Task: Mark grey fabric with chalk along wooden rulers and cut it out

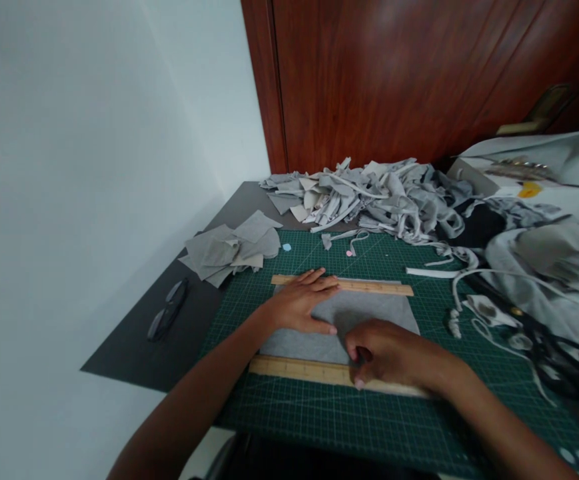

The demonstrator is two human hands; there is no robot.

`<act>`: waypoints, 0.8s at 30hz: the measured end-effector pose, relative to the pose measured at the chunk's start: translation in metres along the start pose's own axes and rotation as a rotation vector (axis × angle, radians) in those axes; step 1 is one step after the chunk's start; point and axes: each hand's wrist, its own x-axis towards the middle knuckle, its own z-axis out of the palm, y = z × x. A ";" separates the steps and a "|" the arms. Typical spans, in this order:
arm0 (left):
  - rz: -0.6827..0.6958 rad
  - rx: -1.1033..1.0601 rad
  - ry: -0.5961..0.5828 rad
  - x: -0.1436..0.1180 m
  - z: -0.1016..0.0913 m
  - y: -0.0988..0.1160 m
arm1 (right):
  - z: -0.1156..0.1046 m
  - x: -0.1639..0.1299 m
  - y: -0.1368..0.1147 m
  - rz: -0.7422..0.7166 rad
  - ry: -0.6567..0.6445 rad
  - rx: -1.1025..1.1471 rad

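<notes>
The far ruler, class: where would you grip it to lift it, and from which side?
Probably the right end of the far ruler, from the right: it lies flat, the left hand covers its left part, and the right end is bare.

No readable text, brand or number anywhere. Near ruler [319,372], at 6 o'clock from the grey cloth [369,310]: scale marks along its edge, figures too blurred to read. Far ruler [369,287], at 12 o'clock from the cloth: same. Cutting mat [319,420]: printed grid lines only, no legible figures.
</notes>
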 end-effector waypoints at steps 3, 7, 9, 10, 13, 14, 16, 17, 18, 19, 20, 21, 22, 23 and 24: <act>0.002 -0.002 0.009 0.000 0.002 -0.001 | -0.001 -0.001 -0.002 -0.001 -0.011 0.005; 0.013 -0.001 0.021 0.000 0.005 -0.002 | -0.002 -0.001 -0.003 0.005 -0.018 0.006; 0.018 0.009 0.034 0.000 0.006 -0.003 | -0.002 0.000 -0.002 0.011 -0.020 0.004; 0.019 0.015 0.041 0.000 0.007 -0.003 | -0.002 0.000 -0.001 0.008 -0.019 0.001; 0.017 0.026 0.050 0.000 0.008 -0.001 | -0.001 0.000 0.000 0.003 -0.018 -0.004; 0.015 0.028 0.052 -0.001 0.008 0.000 | -0.001 0.000 0.000 0.005 -0.020 -0.001; 0.015 0.033 0.054 -0.001 0.008 0.001 | -0.001 -0.001 -0.001 0.009 -0.025 0.011; 0.014 0.035 0.055 -0.002 0.008 0.002 | -0.001 -0.001 -0.001 0.009 -0.025 0.015; 0.012 0.036 0.057 -0.002 0.007 0.003 | -0.002 -0.001 -0.002 0.010 -0.026 0.019; 0.010 0.037 0.057 -0.002 0.007 0.004 | -0.002 -0.001 -0.003 0.011 -0.028 0.021; 0.008 0.037 0.057 -0.003 0.006 0.005 | -0.002 -0.001 -0.003 0.014 -0.030 0.021; 0.005 0.038 0.056 -0.003 0.006 0.006 | -0.002 -0.001 -0.004 0.016 -0.032 0.022; 0.002 0.039 0.055 -0.003 0.006 0.007 | -0.002 -0.001 -0.004 0.019 -0.034 0.022; 0.001 0.040 0.053 -0.003 0.006 0.007 | -0.002 -0.001 -0.004 0.021 -0.032 0.022; -0.001 0.041 0.052 -0.003 0.006 0.007 | -0.002 0.000 -0.004 0.021 -0.030 0.020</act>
